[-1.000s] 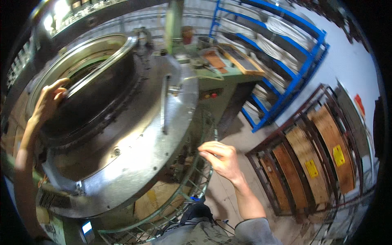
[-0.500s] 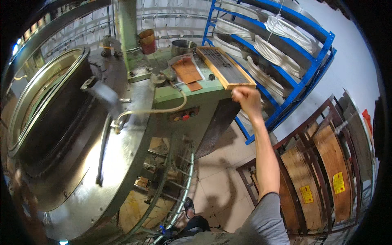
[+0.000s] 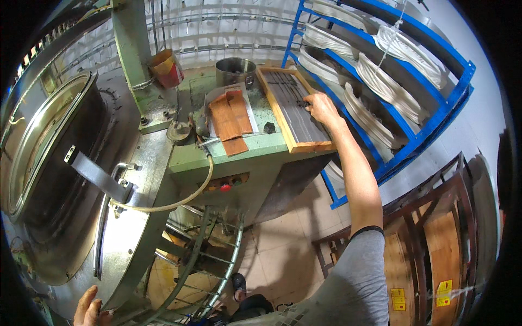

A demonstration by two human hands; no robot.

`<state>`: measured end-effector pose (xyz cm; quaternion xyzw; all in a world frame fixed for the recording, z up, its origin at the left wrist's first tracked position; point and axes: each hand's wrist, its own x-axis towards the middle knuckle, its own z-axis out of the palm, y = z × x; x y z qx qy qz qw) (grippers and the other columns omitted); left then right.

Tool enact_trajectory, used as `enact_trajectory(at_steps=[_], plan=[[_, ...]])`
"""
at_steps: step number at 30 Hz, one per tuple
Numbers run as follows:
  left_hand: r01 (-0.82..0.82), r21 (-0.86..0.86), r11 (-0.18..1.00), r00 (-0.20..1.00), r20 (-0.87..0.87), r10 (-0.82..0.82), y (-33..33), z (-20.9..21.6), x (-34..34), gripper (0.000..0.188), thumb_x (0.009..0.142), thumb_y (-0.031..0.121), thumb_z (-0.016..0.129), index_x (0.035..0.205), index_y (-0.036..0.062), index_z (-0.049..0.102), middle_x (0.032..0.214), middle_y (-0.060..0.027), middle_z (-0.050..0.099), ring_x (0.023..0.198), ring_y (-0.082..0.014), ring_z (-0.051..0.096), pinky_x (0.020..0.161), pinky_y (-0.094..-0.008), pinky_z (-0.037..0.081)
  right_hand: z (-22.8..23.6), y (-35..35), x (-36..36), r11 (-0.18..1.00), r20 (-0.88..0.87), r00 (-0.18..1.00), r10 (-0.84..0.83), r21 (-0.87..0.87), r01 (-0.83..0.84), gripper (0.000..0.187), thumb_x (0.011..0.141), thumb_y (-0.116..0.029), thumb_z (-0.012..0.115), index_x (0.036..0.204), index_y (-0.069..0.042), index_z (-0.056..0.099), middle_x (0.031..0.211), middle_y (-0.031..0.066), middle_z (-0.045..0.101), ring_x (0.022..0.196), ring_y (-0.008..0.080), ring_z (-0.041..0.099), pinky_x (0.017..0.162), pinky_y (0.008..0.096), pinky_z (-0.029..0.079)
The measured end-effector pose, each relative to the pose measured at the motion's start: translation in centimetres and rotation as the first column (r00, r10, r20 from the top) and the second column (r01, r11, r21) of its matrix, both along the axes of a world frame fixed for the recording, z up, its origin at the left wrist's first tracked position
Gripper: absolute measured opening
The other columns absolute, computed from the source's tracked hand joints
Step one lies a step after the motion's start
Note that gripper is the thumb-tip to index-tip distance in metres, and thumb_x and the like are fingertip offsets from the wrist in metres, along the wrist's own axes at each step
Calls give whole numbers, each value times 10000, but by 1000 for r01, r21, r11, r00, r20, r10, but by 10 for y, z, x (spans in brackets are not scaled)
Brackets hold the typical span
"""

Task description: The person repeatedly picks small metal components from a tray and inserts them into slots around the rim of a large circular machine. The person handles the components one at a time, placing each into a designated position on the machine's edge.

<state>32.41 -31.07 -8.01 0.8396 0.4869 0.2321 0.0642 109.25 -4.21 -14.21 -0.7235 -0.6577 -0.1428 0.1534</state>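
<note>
My right hand [image 3: 322,107] reaches over the right side of a shallow wooden-framed tray [image 3: 278,122], its fingers pinched together at the tray's grey inner surface. Several thin dark rods or strands [image 3: 287,84] lie in the tray, and a small dark piece shows at my fingertips; whether it is in my grip is hard to see. At the lower left edge, my left hand [image 3: 89,308] is partly in view, its fingers loosely bent and apart, with nothing visible in them. It is beside the rim of the large round metal machine [image 3: 128,239].
On the green bench stand a metal pot [image 3: 235,72], a red and tan container [image 3: 166,69] and brown sheets [image 3: 231,117]. A hose [image 3: 179,205] bows out in front. Blue shelving [image 3: 459,87] with white coils stands right, above a dark rack [image 3: 462,201] holding wooden boards.
My right hand has moved from beyond the tray's near end to inside it, fingers lowered. My left hand has come into view at the lower left. The view has shifted.
</note>
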Motion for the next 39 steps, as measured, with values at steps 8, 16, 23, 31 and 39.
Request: enact_trajectory(at_steps=[8, 16, 23, 31, 39], plan=[[40, -147, 988, 958, 288, 5, 12, -36, 29, 365, 893, -187, 644, 1243, -97, 693, 1353, -246, 671, 1143, -314, 717, 934, -362, 608, -16, 24, 23, 978, 156, 970, 189, 61, -201, 219, 792, 22, 670, 979, 9, 783, 962, 275, 735, 976, 452, 714, 877, 506, 575], [12, -6, 1000, 967, 255, -10, 31, -43, 66, 260, 693, 13, 786, 928, -29, 682, 1030, -203, 776, 876, -315, 760, 769, -367, 579, -16, 27, 21, 973, 275, 943, 188, 77, -217, 70, 718, 49, 641, 755, 24, 694, 874, 264, 721, 915, 444, 718, 824, 513, 584], [45, -65, 997, 971, 237, -29, 38, -46, 72, 308, 684, 30, 825, 960, -26, 700, 1046, -207, 775, 895, -322, 764, 766, -359, 585, -14, 27, 20, 990, 348, 927, 136, -15, -140, 101, 712, 22, 667, 785, 6, 736, 830, 270, 716, 877, 447, 723, 802, 511, 588], [-31, -254, 967, 953, 283, 104, 41, -22, 64, 244, 911, 147, 788, 1129, 40, 798, 1088, -147, 793, 970, -307, 779, 861, -392, 606, 40, -10, -65, 947, -104, 957, 272, 204, -247, 355, 839, 55, 624, 1167, -20, 735, 1157, 212, 731, 1067, 381, 720, 902, 431, 566], [602, -501, 622, 549, 825, 133, 101, 11, 75, 318, 914, 137, 840, 1155, -33, 720, 1098, -106, 783, 985, -162, 749, 931, -305, 610, 97, -167, -393, 201, 286, 224, 932, 105, -974, 207, 786, 39, 711, 985, 91, 729, 957, 227, 726, 871, 356, 745, 760, 422, 628]])
